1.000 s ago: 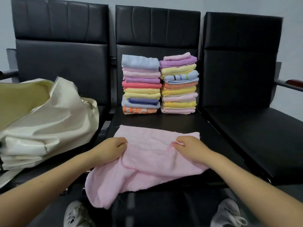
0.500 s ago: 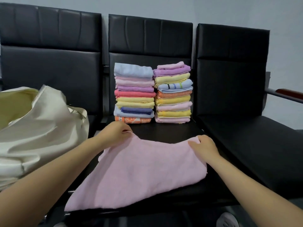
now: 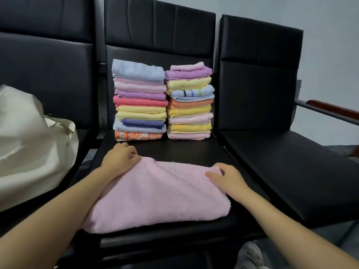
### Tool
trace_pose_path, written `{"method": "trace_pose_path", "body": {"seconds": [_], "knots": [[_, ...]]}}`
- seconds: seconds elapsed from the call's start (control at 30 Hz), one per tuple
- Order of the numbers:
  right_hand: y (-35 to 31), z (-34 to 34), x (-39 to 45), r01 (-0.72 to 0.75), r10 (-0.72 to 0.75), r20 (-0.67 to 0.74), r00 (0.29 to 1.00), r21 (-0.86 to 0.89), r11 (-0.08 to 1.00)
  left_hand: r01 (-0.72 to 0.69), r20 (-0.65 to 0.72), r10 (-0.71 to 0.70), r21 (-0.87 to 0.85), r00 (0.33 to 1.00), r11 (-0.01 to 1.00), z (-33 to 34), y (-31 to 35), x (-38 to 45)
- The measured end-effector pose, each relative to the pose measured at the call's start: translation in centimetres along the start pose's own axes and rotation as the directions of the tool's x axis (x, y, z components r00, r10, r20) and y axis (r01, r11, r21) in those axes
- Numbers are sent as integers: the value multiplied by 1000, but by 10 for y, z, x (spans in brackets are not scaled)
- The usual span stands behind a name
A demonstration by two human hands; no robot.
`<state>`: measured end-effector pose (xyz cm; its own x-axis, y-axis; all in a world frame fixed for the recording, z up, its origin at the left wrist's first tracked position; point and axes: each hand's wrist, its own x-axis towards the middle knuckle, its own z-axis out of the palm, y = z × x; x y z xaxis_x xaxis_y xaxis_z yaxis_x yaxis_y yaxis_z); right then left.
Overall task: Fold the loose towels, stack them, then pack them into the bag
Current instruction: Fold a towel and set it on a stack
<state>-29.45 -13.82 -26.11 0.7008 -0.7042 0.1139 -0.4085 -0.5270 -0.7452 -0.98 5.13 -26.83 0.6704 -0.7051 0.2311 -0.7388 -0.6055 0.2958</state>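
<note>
A pink towel [image 3: 155, 195] lies folded over on the front of the middle black seat [image 3: 184, 150]. My left hand [image 3: 120, 158] grips its far left corner with curled fingers. My right hand [image 3: 227, 177] pinches the far right corner. Behind the towel stand two stacks of folded towels: a left stack [image 3: 139, 100] topped by a light blue one and a right stack [image 3: 190, 101] topped by a pink one. A cream fabric bag [image 3: 33, 148] sits on the left seat.
The right black seat [image 3: 291, 171] holds nothing, and a wooden armrest [image 3: 334, 110] runs along its far side. Tall black seat backs close off the rear. A grey shoe [image 3: 250, 255] shows below the seat's front edge.
Both hands carried the towel's near edge up and away from me, folding it over. They now set the far edge down on the seat, and the hanging part has come up.
</note>
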Motion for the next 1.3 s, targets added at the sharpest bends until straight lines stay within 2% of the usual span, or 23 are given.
{"method": "trace_pose_path", "body": {"seconds": [0.13, 0.3, 0.5, 0.63, 0.73, 0.83, 0.93, 1.03, 1.17, 1.23, 1.3], "knots": [[3, -2, -8, 23, -23, -24, 999, -5, 1000, 23, 105, -28, 53, 994, 998, -7, -5, -5], [13, -11, -8, 5, -12, -116, 993, -58, 998, 73, 215, -65, -30, 974, 997, -25, -9, -11], [16, -20, -18, 41, -41, 1, 999, -26, 999, 92, 240, -90, 6, 967, 996, -36, -2, -17], [5, -27, -25, 22, -23, -72, 997, -17, 1000, 57, 115, -73, 131, 991, 990, -54, -1, -31], [-31, -45, -23, 74, -79, -140, 987, -42, 996, -4, -130, 20, 124, 991, 992, -95, 2, -45], [-89, -83, -16, 189, -184, -279, 943, -9, 982, -17, -389, 24, 22, 921, 1000, -156, 16, -57], [-151, -123, -17, 314, -240, -421, 875, 115, 943, -75, -560, 16, -82, 828, 994, -211, 34, -64], [-193, -149, -23, 381, -247, -482, 841, 202, 902, -114, -621, 2, -141, 784, 983, -246, 48, -71], [-220, -169, -31, 380, -207, -497, 843, 279, 882, -141, -664, 5, -151, 747, 978, -277, 59, -81], [-226, -178, -30, 377, -184, -502, 845, 314, 871, -140, -666, -73, -261, 742, 955, -289, 66, -88], [-229, -188, -29, 372, -167, -508, 845, 336, 865, -175, -630, -167, -444, 758, 879, -298, 70, -91]]}}
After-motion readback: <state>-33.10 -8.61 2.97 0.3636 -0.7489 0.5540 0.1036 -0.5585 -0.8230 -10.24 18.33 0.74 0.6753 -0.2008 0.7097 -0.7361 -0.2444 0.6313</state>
